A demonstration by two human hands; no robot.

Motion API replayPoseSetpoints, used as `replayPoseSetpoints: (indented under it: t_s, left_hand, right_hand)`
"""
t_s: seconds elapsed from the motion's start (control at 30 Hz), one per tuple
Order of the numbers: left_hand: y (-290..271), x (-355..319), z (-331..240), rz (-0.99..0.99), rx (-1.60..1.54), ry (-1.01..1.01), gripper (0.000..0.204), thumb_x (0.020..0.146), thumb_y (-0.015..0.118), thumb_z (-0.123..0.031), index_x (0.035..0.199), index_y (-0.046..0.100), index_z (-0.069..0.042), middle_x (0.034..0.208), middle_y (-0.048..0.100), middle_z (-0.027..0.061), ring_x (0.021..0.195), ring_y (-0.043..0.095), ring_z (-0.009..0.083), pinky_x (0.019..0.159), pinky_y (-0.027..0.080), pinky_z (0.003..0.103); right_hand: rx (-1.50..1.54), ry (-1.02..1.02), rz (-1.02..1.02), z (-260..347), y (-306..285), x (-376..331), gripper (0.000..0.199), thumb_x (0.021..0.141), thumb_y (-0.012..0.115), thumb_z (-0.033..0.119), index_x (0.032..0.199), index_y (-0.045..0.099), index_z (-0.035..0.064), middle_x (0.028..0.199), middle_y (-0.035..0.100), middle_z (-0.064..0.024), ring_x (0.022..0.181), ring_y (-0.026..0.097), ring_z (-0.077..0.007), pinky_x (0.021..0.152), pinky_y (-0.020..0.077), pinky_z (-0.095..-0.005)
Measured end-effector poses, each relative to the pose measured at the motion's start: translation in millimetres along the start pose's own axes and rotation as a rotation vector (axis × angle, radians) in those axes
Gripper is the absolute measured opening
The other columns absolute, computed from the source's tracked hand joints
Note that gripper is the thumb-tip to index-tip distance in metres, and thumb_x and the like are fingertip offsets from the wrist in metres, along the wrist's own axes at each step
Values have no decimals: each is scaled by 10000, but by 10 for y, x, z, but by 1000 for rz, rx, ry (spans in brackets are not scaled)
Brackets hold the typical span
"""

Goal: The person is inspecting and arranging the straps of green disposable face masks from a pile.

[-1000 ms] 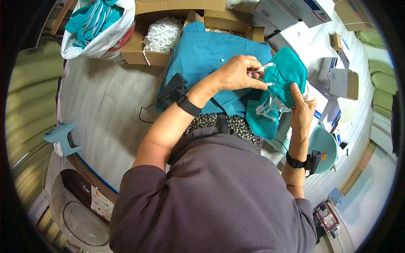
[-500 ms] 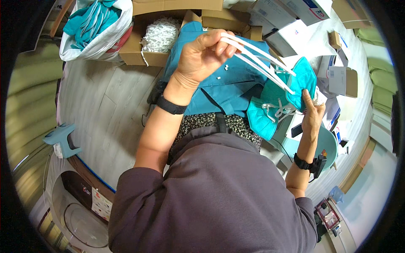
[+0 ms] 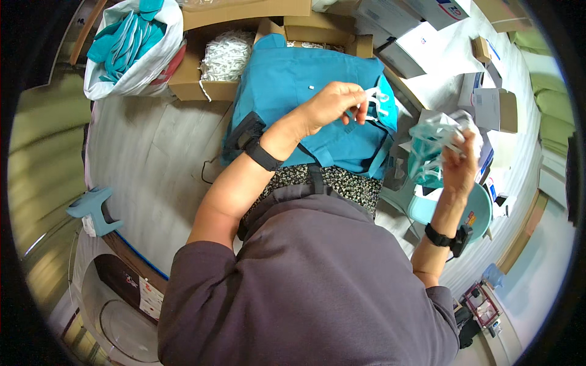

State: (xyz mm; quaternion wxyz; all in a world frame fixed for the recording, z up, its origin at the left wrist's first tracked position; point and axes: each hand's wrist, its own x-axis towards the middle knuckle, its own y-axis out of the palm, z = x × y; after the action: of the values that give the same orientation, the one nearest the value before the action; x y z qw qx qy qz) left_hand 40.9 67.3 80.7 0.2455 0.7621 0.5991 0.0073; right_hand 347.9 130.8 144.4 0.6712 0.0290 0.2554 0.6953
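The person's two hands are well apart. The left hand [image 3: 332,108] pinches thin white straps [image 3: 373,99] between the thumb and fingers. Just beside those fingertips is a teal cloth face mask [image 3: 389,114], at the right edge of a big piece of blue cloth [image 3: 293,79] spread over the person's lap. A tiny white bit [image 3: 311,87] lies on the cloth, near the left hand.

The right hand [image 3: 462,160] is off to the right, its fingers curled around a blurry teal and white bundle [image 3: 427,163]. The bundle is too smeared to tell how many pieces are in it. Below it, near the right wrist, is a light teal plastic seat [image 3: 479,207].

Past the blue cloth, a brown cardboard box [image 3: 188,85] holds a fluffy heap of thin white strips [image 3: 226,56]. One strip hangs over its front. Left of that box stands a white bag [image 3: 155,64] with lots of teal cloth pieces [image 3: 129,46] in it. White cardboard boxes [image 3: 421,46] sit far to the right.
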Motion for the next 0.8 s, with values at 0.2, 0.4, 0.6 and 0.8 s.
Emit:
replayPoseSetpoints:
  t_s: [0.2,0.4,0.6,0.8]
  left_hand:
    - [233,23,129,96,249,-43,290,980,533,-229,865,643,14,780,668,72,701,646,129,619,533,266]
    - [268,-269,74,85,356,-64,242,937,523,-165,862,630,40,748,661,78,672,645,138,616,536,285]
    - [304,-304,52,224,362,45,219,942,502,-138,827,585,28,716,616,39,640,579,119,597,488,277]
    - [129,-284,139,380,105,146,378,1046,433,-310,784,502,-46,684,496,-10,622,473,89,587,436,263]
  right_hand:
    - [-655,-45,373,-701,902,-82,216,979,592,227,904,697,54,624,551,44,492,409,-24,435,288,-207]
    - [-1043,237,558,-572,949,-104,334,951,633,302,781,662,16,615,586,-1,529,494,-55,453,383,-241]
    - [-975,273,597,-565,821,-186,350,916,675,372,800,664,42,652,603,4,585,521,-81,524,397,-241]
    - [-290,677,137,-474,860,-324,190,874,676,263,785,545,159,547,379,98,453,372,-41,398,246,-236]
